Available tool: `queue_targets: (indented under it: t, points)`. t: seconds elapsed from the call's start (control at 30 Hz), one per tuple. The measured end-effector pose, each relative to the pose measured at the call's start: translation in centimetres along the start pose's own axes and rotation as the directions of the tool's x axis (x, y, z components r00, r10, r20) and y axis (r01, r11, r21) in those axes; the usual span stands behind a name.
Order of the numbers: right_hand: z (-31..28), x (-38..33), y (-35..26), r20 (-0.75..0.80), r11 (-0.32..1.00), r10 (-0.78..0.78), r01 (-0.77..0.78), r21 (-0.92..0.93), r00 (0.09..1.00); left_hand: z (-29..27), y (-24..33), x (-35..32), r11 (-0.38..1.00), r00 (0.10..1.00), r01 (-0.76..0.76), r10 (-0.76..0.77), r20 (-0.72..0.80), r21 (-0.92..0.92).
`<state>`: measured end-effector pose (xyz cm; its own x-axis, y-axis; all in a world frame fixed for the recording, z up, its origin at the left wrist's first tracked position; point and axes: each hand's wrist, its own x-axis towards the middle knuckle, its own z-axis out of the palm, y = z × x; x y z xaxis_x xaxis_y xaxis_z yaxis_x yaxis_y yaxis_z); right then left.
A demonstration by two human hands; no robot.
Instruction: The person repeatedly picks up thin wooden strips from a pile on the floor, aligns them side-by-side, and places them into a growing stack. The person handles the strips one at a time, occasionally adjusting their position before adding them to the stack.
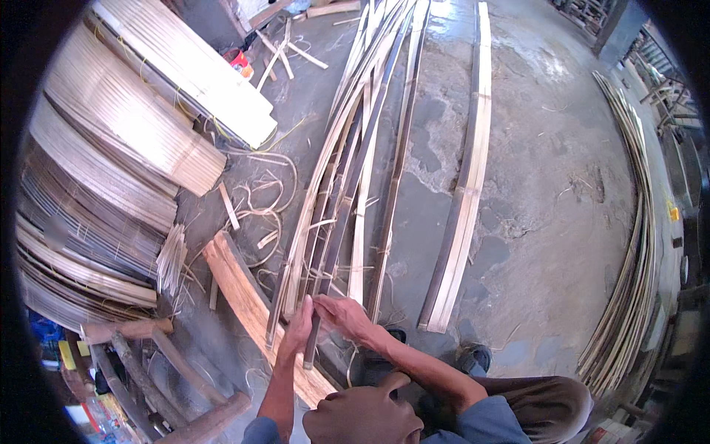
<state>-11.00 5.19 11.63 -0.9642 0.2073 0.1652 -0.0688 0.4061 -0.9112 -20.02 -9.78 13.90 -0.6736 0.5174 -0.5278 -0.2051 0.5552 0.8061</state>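
Observation:
A long, dark-edged bamboo strip (346, 203) runs away from me across the floor, its near end sticking out below my hands. My left hand (299, 327) grips it from the left side, fingers pointing up along it. From the right, my right hand (345, 317) closes over the same strip with bent fingers, almost touching the left. The fingertips partly hide each other and the strip. Around it lie several pale split bamboo strips (361, 248), overlapping lengthwise. Beneath my left forearm slants a thick, orange-brown wooden plank (240, 285).
Two wide bamboo lengths (464, 203) lie side by side to the right. A bundle of thin strips (629, 281) curves along the far right. Stacked slatted panels (133, 111) fill the left, above a rough wooden stand (159, 377). Curled shavings (270, 196) litter the floor between.

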Motion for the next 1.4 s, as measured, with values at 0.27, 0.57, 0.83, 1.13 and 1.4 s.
queue_targets:
  t: [0.27,0.57,0.83,1.13,1.4]
  points:
    - [-10.0,5.0,4.4,-0.388,0.662,0.655,-0.246,0.708,0.648,6.9,2.7,-3.2,0.975,0.986,0.144,-0.126,0.113,-0.170]
    - [-15.5,6.9,-9.6,-0.508,0.790,0.449,-0.060,0.610,0.735,11.7,2.0,-6.2,0.932,0.946,-0.320,0.325,0.004,-0.172]
    - [-18.6,7.3,-8.8,-0.575,0.827,0.412,-0.024,0.562,0.707,13.8,3.5,-4.7,0.915,0.946,-0.268,0.310,0.097,-0.301]
    - [-22.2,10.4,-1.3,-0.697,0.886,0.389,-0.037,0.463,0.602,17.4,6.1,0.7,0.898,0.933,-0.154,0.269,0.237,-0.412]
    - [-18.9,8.2,9.1,-0.465,0.661,0.687,-0.214,0.719,0.559,17.7,4.8,-0.1,0.952,0.955,0.054,0.039,0.294,-0.301]
